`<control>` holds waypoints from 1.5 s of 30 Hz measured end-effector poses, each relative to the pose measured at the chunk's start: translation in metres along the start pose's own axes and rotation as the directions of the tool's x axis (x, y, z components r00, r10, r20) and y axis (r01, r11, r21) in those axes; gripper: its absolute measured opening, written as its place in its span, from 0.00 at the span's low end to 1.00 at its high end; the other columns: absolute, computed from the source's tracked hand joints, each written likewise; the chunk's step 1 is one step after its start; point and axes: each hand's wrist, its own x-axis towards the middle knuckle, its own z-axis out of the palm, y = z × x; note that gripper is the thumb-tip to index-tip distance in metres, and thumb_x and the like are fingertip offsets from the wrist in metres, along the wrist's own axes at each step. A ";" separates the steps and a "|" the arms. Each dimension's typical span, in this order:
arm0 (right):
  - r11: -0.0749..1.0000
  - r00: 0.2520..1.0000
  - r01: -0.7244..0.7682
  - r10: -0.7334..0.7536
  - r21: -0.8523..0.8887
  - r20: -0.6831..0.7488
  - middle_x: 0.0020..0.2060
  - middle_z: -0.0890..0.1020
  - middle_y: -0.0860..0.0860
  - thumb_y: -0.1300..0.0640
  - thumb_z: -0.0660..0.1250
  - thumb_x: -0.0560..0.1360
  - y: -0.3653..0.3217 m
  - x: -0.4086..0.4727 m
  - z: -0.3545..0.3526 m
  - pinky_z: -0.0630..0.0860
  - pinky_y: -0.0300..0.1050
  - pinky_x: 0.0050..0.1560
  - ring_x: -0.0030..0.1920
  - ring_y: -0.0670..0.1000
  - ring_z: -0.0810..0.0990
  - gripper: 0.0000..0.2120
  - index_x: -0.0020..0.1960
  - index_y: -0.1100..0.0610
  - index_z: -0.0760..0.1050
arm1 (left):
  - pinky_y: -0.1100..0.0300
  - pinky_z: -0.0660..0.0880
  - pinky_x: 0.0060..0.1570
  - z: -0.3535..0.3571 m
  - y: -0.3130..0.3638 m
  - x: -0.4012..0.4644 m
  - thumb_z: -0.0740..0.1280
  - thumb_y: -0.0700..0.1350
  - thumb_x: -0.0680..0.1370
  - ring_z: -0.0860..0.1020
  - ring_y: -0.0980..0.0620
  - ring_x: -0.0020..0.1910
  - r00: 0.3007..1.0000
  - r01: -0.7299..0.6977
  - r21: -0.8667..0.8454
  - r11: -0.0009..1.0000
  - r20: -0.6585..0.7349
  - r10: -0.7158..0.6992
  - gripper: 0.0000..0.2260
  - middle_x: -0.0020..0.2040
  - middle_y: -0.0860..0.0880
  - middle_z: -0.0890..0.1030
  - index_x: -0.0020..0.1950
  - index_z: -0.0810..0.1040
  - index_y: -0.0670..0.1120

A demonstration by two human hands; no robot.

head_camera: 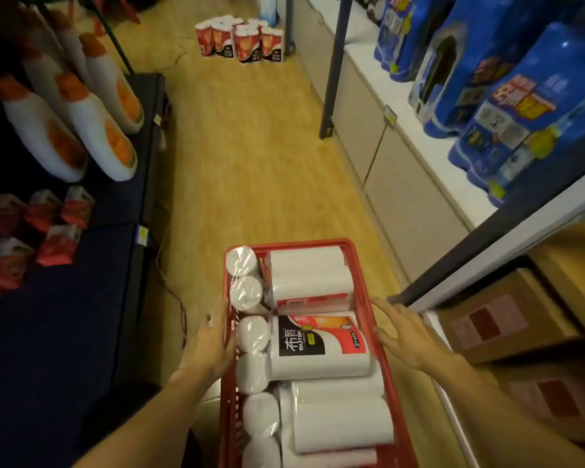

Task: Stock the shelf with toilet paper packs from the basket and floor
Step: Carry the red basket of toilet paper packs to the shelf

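Both hands are spread flat with straight fingers, gripping nothing: the left hand [213,342] lies against the left rim of the red basket [379,336], the right hand [407,332] against its right rim. Between them the basket is packed with toilet paper packs [318,346]. Well ahead of the hands, more packs [242,40] stand on the floor [250,157] beside the shelf [419,130].

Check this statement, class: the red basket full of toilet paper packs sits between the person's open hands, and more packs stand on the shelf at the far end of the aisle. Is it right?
One detail is wrong. In the head view, the far packs stand on the floor, not on a shelf. The rest holds: the red basket of toilet paper packs sits between the open left hand and right hand.
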 end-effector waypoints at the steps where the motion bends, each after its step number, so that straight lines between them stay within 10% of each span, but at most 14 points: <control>1: 1.000 1.000 -0.009 0.009 0.011 0.021 0.63 0.74 0.51 0.44 0.59 0.80 0.003 0.001 0.011 0.75 0.51 0.60 0.61 0.54 0.74 0.27 0.74 0.35 0.52 | 0.46 0.73 0.62 0.007 -0.009 0.000 0.60 0.53 0.80 0.73 0.43 0.64 0.999 0.011 -0.005 1.000 0.031 -0.010 0.30 0.70 0.42 0.66 0.77 0.46 0.59; 6: 0.994 0.990 -0.034 0.019 0.104 0.139 0.66 0.73 0.50 0.37 0.58 0.76 0.036 0.013 0.059 0.74 0.56 0.63 0.64 0.53 0.73 0.28 0.72 0.31 0.50 | 0.57 0.75 0.56 0.043 -0.045 0.001 0.60 0.54 0.80 0.74 0.55 0.52 0.986 -0.033 -0.017 0.999 0.163 0.035 0.30 0.65 0.48 0.69 0.76 0.46 0.65; 10: 0.980 0.993 -0.040 0.018 0.193 0.119 0.65 0.75 0.51 0.49 0.67 0.78 0.023 0.021 0.054 0.76 0.49 0.62 0.62 0.52 0.76 0.28 0.74 0.45 0.60 | 0.54 0.78 0.53 0.059 -0.049 0.000 0.63 0.47 0.79 0.77 0.54 0.51 0.999 -0.019 -0.153 0.988 -0.034 0.014 0.27 0.57 0.50 0.77 0.74 0.56 0.63; 15: 0.970 0.988 -0.034 -0.004 0.241 0.155 0.62 0.76 0.50 0.45 0.71 0.74 0.022 0.034 0.058 0.76 0.52 0.61 0.59 0.53 0.78 0.31 0.71 0.41 0.60 | 0.51 0.80 0.49 0.062 -0.034 -0.002 0.63 0.41 0.79 0.80 0.51 0.45 0.993 0.042 -0.286 0.957 -0.093 -0.071 0.26 0.50 0.49 0.80 0.74 0.62 0.58; 27: 0.901 0.997 -0.063 0.039 0.428 0.065 0.49 0.81 0.49 0.54 0.71 0.76 0.023 0.054 0.082 0.81 0.39 0.35 0.42 0.48 0.83 0.19 0.59 0.40 0.66 | 0.72 0.70 0.35 0.066 -0.022 0.004 0.64 0.41 0.79 0.78 0.58 0.37 0.970 0.101 -0.339 0.935 -0.174 -0.168 0.21 0.39 0.59 0.76 0.72 0.68 0.53; 33: 0.843 0.998 -0.051 0.062 0.536 -0.003 0.51 0.81 0.48 0.57 0.73 0.74 0.019 0.044 0.083 0.83 0.44 0.42 0.47 0.48 0.83 0.17 0.59 0.46 0.70 | 0.58 0.81 0.39 0.061 -0.024 0.009 0.63 0.42 0.80 0.80 0.56 0.36 0.981 0.121 -0.290 0.949 -0.113 -0.160 0.19 0.41 0.55 0.79 0.70 0.67 0.57; 45: 0.744 0.981 -0.178 0.185 0.643 0.058 0.48 0.78 0.44 0.56 0.70 0.76 -0.040 -0.030 -0.100 0.74 0.32 0.35 0.45 0.42 0.80 0.16 0.60 0.47 0.68 | 0.58 0.77 0.38 -0.105 0.088 -0.041 0.62 0.45 0.81 0.79 0.56 0.38 0.991 0.126 -0.238 0.963 -0.009 -0.132 0.18 0.42 0.53 0.79 0.70 0.66 0.57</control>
